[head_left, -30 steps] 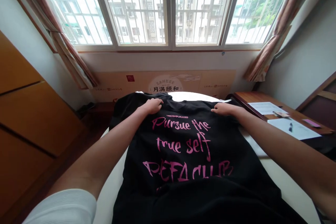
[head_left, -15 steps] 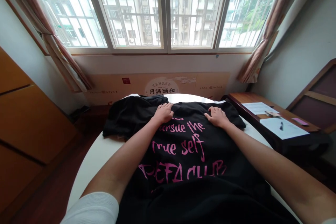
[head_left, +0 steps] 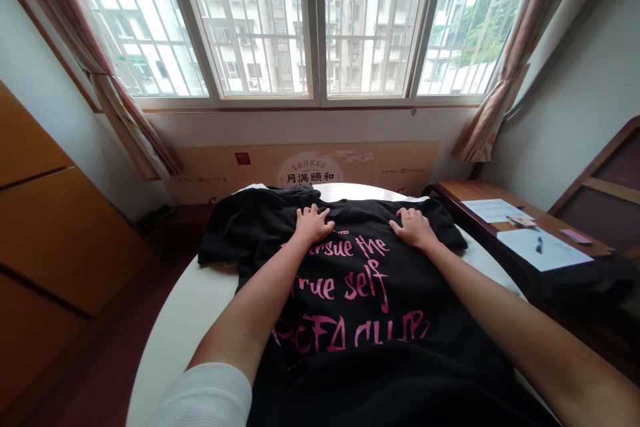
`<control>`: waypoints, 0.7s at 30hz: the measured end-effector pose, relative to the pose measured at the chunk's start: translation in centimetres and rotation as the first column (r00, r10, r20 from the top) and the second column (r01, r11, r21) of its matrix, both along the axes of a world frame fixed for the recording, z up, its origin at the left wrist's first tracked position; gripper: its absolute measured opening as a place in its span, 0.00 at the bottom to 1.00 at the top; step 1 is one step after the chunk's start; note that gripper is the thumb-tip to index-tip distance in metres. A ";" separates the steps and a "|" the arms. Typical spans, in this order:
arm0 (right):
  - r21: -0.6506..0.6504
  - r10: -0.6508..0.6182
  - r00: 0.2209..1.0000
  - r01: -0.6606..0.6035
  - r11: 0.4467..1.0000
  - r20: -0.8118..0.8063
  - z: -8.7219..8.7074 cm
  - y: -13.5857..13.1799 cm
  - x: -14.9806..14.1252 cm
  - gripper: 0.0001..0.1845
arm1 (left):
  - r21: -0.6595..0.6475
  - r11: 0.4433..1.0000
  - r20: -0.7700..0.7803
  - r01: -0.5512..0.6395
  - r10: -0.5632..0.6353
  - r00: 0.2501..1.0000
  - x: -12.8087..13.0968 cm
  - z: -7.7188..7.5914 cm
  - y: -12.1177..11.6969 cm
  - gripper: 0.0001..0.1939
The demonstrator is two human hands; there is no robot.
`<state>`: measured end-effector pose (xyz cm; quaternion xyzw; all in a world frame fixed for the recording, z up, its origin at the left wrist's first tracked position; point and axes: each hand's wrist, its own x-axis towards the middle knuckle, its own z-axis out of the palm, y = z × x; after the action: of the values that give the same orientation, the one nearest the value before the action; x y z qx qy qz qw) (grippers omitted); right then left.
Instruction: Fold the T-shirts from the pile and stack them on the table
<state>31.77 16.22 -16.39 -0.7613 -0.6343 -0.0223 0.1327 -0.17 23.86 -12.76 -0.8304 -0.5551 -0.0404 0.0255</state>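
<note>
"Where's the black T-shirt point(head_left: 380, 360)?"

"Lying spread on the round white table point(head_left: 175, 340), pink lettering point(head_left: 345, 287) facing up."

"And the hands?"

"The left hand point(head_left: 314, 225) and right hand point(head_left: 413, 229) lie flat on it, fingers spread wide, gripping nothing."

"How would it handle?"

"Probably light, soft and limp. The sleeve point(head_left: 225, 240) toward the table's left looks easiest to pinch."
</note>
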 end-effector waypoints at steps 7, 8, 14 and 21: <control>-0.005 -0.001 1.000 0.001 1.000 -0.013 -0.1 0.2 0.1 0.23 | -0.060 0.994 0.008 0.087 -0.087 0.996 3.4 -0.4 0.7 0.36; -0.004 -0.001 1.000 0.001 1.000 -0.013 -0.1 0.2 0.1 0.23 | -0.085 0.991 0.018 0.103 -0.102 0.995 3.6 -0.7 0.9 0.36; 0.000 0.005 1.000 -0.005 1.000 -0.012 -0.1 0.2 0.1 0.23 | -0.157 0.982 0.059 0.108 -0.100 0.993 3.5 -1.7 2.2 0.36; 0.017 0.022 1.000 -0.022 1.000 -0.012 -0.1 0.0 0.3 0.22 | -0.147 0.984 0.068 0.103 -0.094 0.993 3.6 -2.0 2.3 0.39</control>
<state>32.02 16.23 -16.48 -0.7531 -0.6417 -0.0215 0.1434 3.47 26.12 -14.77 -0.8548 -0.5153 -0.0248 -0.0561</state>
